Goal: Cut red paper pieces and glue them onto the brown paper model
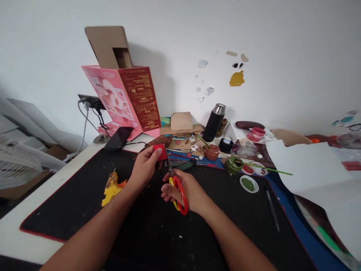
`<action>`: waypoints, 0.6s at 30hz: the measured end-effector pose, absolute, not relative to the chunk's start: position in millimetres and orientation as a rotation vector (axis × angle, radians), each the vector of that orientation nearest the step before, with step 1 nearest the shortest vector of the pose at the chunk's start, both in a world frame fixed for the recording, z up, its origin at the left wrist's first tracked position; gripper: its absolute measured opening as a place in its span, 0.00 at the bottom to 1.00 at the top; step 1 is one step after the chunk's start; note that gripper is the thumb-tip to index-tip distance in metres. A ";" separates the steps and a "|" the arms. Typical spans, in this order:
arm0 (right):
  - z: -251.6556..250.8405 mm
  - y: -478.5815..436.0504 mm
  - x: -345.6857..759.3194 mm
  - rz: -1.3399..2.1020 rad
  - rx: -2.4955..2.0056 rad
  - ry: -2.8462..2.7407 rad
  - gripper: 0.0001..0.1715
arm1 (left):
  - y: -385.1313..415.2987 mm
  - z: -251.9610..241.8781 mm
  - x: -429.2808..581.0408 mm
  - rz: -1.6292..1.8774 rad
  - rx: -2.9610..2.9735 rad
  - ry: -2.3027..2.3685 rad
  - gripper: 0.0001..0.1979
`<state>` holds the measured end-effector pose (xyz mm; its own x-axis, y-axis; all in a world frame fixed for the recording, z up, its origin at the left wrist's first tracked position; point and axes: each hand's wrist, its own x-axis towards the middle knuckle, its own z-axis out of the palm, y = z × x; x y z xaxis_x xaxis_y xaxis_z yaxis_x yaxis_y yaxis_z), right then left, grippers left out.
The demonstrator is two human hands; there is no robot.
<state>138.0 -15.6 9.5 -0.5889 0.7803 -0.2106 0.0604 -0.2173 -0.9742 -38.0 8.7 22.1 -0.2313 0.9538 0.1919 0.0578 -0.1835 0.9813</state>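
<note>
My left hand (145, 163) pinches a small red ridged piece (160, 152), perhaps corrugated card, raised above the black mat (84, 192). My right hand (187, 190) is wrapped round a pair of scissors (178, 194) with one red and one yellow handle loop. Their blades point up and away from me, along the right edge of the red piece. Whether the blades have the piece between them, I cannot tell. Left of my left forearm lies a yellow glue gun (112, 188) with an orange trigger, partly hidden by that arm.
A pink and dark-red box (138, 99), a phone (119, 138) and a black flask (213, 124) stand or lie along the back. Paint jars (233, 165), a lid with green paint (248, 184) and a black pen (272, 209) are on the right, beside white paper (313, 169).
</note>
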 end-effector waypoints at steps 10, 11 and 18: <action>14.1 -14.5 139.0 1.924 -0.950 -1.499 0.44 | 10.6 19.6 -39.5 1.505 1.267 1.291 0.19; 13.1 -14.3 138.9 1.920 -0.951 -1.505 0.44 | 10.5 19.9 -39.6 1.500 1.265 1.288 0.19; 1.4 -15.8 136.1 1.844 -0.978 -1.543 0.43 | 10.3 20.1 -39.5 1.465 1.241 1.280 0.19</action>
<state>136.1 -15.8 1.4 -0.5914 0.7841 -0.1880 0.0468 -0.1993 -0.9788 -39.5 10.3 20.1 -0.1883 0.9691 0.1596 0.0286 -0.1570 0.9872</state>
